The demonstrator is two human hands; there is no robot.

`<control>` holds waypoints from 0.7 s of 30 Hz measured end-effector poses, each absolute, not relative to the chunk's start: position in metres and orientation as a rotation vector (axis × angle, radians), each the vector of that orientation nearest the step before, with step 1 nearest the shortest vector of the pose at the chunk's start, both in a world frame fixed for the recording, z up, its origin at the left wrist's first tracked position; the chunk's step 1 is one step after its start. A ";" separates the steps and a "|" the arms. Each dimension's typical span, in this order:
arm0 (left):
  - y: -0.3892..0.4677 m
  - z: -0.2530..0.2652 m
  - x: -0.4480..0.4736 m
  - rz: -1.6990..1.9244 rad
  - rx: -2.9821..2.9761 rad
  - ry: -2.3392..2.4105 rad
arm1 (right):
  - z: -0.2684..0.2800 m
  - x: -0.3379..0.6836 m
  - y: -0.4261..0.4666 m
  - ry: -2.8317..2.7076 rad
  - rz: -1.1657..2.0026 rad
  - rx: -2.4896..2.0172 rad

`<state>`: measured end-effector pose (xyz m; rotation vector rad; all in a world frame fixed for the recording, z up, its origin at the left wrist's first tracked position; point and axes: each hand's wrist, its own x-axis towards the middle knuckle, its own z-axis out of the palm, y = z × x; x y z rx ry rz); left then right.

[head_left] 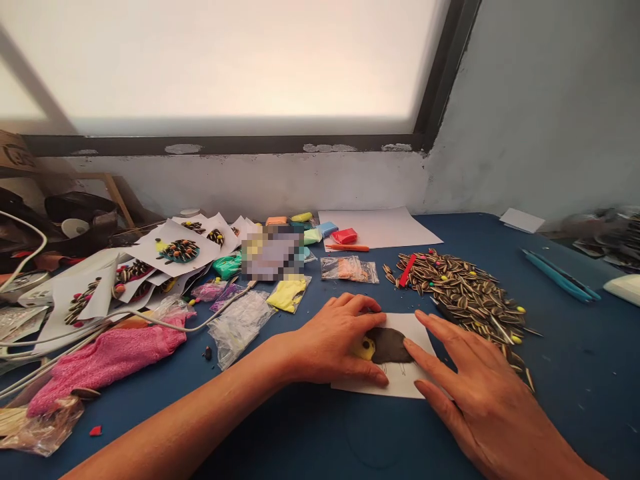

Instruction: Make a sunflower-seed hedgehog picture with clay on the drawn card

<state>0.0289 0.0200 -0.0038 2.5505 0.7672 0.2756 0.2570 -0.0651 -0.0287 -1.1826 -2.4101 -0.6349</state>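
Note:
A white paper card (410, 388) lies on the blue table in front of me. On it is a flat dark grey clay body (393, 345) with a yellow clay head (367, 348) at its left, bearing a small dark eye. Thin drawn legs show below the body. My left hand (334, 340) rests over the card's left side, thumb and fingers apart around the yellow head. With its fingers spread, my right hand (465, 373) lies over the card's right edge, the index fingertip touching the grey clay. Neither hand holds anything.
Striped sunflower seeds (465, 293) are heaped to the right. Clay packets, including a red one (344, 236), sit at the back. Finished seed-and-clay cards (175, 250), a pink cloth (110, 353) and a white cable (200, 328) crowd the left. A teal pen-like tool (560, 277) lies far right.

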 end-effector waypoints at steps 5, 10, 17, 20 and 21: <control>0.021 -0.010 0.024 0.341 2.653 0.819 | -0.025 0.253 -0.063 -2.379 -0.577 -1.189; 0.022 -0.017 0.021 0.307 2.706 0.850 | -0.013 0.241 -0.047 -2.411 -0.474 -1.137; 0.024 -0.019 0.021 0.259 2.634 0.827 | -0.019 0.239 -0.034 -2.293 -0.182 -1.056; 0.024 -0.019 0.021 0.272 2.615 0.827 | -0.023 0.242 -0.040 -2.331 -0.251 -1.022; 0.024 -0.020 0.021 0.274 2.610 0.827 | -0.023 0.242 -0.041 -2.356 -0.293 -1.003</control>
